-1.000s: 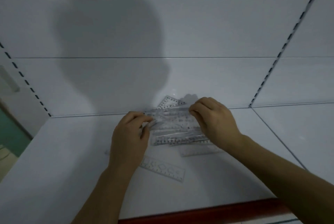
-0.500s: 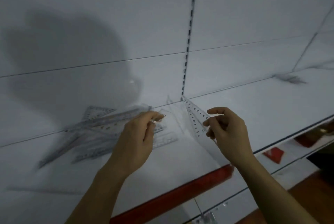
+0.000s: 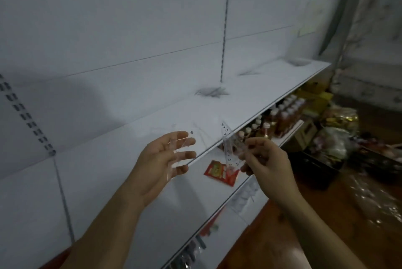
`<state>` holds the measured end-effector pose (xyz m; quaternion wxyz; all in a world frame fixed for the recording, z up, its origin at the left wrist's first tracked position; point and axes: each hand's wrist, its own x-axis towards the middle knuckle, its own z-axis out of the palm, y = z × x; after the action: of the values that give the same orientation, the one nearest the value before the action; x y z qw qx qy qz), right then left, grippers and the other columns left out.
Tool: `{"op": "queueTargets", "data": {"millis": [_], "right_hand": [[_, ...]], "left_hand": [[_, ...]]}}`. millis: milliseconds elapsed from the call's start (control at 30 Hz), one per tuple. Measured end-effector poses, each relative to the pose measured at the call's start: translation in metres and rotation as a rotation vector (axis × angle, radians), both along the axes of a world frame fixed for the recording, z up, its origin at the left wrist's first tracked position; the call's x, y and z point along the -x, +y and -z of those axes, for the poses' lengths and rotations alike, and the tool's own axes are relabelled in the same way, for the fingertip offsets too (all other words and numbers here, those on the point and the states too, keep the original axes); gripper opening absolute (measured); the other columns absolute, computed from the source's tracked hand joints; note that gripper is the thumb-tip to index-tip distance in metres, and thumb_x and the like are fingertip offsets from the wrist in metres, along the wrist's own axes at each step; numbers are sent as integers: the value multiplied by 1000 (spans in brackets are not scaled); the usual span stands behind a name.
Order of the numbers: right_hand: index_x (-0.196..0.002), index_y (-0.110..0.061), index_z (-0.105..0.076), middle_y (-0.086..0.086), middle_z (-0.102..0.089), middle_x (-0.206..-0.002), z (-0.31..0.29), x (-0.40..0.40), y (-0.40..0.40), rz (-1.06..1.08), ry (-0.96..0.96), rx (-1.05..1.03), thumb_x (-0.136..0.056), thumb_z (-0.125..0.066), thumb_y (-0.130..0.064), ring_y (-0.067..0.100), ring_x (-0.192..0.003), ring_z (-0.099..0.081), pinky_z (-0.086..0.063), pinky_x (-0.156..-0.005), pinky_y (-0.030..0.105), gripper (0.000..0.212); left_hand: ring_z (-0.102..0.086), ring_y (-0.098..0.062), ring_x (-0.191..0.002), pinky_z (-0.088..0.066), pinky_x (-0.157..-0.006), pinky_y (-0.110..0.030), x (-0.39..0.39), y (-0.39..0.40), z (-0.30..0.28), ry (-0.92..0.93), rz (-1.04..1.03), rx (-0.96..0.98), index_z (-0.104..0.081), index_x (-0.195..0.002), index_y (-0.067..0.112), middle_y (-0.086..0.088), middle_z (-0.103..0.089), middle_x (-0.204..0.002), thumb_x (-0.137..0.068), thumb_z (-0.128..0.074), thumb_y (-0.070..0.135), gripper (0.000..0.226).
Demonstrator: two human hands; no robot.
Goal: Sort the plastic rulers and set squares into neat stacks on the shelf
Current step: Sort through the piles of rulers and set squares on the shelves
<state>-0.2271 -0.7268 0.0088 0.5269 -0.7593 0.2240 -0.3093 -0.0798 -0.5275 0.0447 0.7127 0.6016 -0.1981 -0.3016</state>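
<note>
Your left hand is raised over the front of the white shelf, fingers spread and nearly straight, with a clear plastic piece lying across them; its outline is too faint to say whether it is a ruler or a set square. Your right hand, just beside and out past the shelf lip, pinches a clear ruler between thumb and fingertips, the ruler standing nearly upright with its printed scale facing you. The two pieces are apart, not yet mated.

Judgement: you are mid-sort, carrying pieces toward a stack. To do this step well, identify each piece by shape before setting it down, lay it flat, and square its edges against those beneath (a transparent stack hides misalignment readily). Lower the upright ruler by its end, not by dropping it.

Below the lip, a red packet lies on the lower shelf. Farther along the white shelf sits a grey heap of rulers or set squares, fanned and untidy, with two fainter heaps beyond it. Bottles stand on the lower shelf to the right.
</note>
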Motion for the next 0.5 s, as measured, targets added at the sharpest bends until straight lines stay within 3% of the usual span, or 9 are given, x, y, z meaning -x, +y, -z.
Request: {"op": "queueTargets", "data": {"millis": [133,233,300,400,500], "right_hand": [[-122,-19,-62,-4,-73,-92,-10,31,-79,124,41,71,-97,-64,-13,11,-73,-72,-61,-66,28,26],[-119,-24,-64,-6,-75,-89,-13,43,-123,200,17,61,-96,-63,-14,9,-76,-72,-62,-69,31,25],[-117,-22,-65,-5,-75,-89,-12,44,-147,223,-3,50,-96,-64,-14,9,-77,-73,-62,-70,32,22],[-111,-23,-67,-8,-75,-88,-10,34,-185,234,-19,49,-95,-65,-15,10,-77,-73,-62,-70,33,18],[-111,-19,-69,-8,-75,-85,-10,13,-227,255,-40,63,-95,-65,-13,10,-76,-73,-62,-71,32,18]], "left_hand": [[-70,-24,-89,-53,-71,-35,-5,-82,-15,-172,106,-102,-65,-124,24,-5,-73,-114,-98,-49,-6,42],[-56,-8,-73,-45,-65,-23,-21,-138,-16,-532,151,-295,-61,-123,39,-2,-72,-105,-104,-41,4,45],[-56,-4,-78,-45,-70,-16,-35,-175,-15,-708,190,-408,-56,-127,43,4,-69,-104,-105,-40,14,39],[-57,-3,-101,-42,-85,-20,-56,-229,-13,-789,238,-481,-50,-137,39,8,-64,-114,-107,-39,23,36],[-55,-4,-108,-38,-91,-20,-80,-277,-7,-882,237,-473,-47,-142,32,9,-61,-123,-107,-38,23,38]]}}
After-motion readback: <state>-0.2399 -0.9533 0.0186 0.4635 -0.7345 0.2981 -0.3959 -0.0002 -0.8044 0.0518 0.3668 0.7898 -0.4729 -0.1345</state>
